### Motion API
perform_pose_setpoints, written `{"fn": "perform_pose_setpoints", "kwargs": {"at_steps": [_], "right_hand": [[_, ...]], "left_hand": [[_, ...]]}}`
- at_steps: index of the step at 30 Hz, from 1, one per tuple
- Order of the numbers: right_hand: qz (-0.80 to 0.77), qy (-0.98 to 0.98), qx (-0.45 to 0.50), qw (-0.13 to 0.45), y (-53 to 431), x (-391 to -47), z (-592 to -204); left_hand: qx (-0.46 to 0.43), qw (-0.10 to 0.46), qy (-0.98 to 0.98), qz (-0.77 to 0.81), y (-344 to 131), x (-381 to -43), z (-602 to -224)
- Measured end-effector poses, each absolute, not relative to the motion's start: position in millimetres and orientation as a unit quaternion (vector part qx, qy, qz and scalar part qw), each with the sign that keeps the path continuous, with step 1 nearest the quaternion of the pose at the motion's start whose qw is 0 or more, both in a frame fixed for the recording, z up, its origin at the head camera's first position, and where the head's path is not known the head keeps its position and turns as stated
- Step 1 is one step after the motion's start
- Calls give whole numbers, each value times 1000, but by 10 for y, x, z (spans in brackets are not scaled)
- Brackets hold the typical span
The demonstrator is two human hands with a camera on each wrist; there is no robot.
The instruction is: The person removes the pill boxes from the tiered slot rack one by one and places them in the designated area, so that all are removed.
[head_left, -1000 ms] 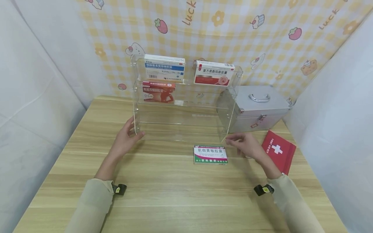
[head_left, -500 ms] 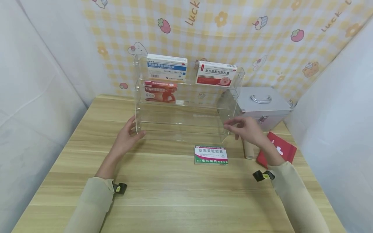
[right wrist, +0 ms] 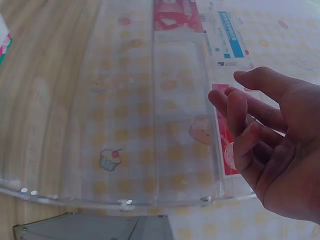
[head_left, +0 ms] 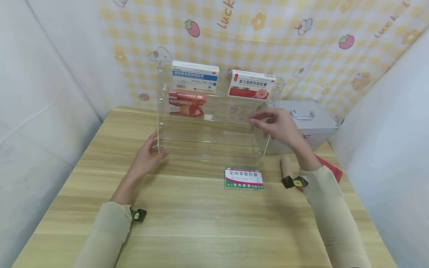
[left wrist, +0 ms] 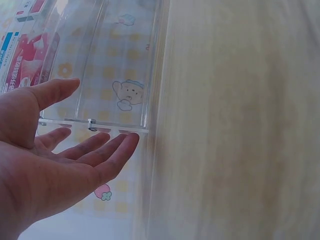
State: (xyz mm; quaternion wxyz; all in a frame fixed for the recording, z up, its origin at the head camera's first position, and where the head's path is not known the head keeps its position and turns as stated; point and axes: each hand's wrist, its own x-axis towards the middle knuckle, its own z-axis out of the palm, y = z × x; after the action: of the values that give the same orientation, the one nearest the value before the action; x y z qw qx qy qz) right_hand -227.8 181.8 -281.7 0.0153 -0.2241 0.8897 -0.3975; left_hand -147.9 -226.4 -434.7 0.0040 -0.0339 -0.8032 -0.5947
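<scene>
A clear acrylic tiered rack (head_left: 214,130) stands on the wooden table. My left hand (head_left: 147,154) is at its lower left side, with the thumb in front and fingertips against the side panel in the left wrist view. My right hand (head_left: 276,124), its fingers loosely bent and holding nothing, hovers before the rack's right side. On the top tier sit a blue-and-white medicine box (head_left: 195,78) and a red-and-white medicine box (head_left: 252,85). Below the blue one is a red medicine box (head_left: 187,105). A green, white and magenta medicine box (head_left: 244,179) lies on the table before the rack.
Behind the right hand stands a silver metal case (head_left: 315,124) with a top handle. A tan cylinder (head_left: 286,167) lies near the right wrist. The red first-aid pouch (head_left: 330,169) is partly hidden by the right forearm. A checked cloth (head_left: 221,41) hangs at the back.
My right hand has risen from the rack's lower right corner to its middle tiers, uncovering the tan cylinder. My left hand stays at the rack's left side. The boxes keep their places.
</scene>
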Motion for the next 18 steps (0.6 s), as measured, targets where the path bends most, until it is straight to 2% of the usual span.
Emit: {"fn": "perform_pose_setpoints", "kwargs": {"at_steps": [12, 18], "right_hand": [[-388, 881, -270, -9, 1392, -2497, -2557], [-385, 880, -278, -5, 1210, -2564, -2460]], "left_hand": [[-29, -1, -804, -593, -2271, -1476, -4341], [-28, -11, -799, -601, -2208, -1397, -4133]]}}
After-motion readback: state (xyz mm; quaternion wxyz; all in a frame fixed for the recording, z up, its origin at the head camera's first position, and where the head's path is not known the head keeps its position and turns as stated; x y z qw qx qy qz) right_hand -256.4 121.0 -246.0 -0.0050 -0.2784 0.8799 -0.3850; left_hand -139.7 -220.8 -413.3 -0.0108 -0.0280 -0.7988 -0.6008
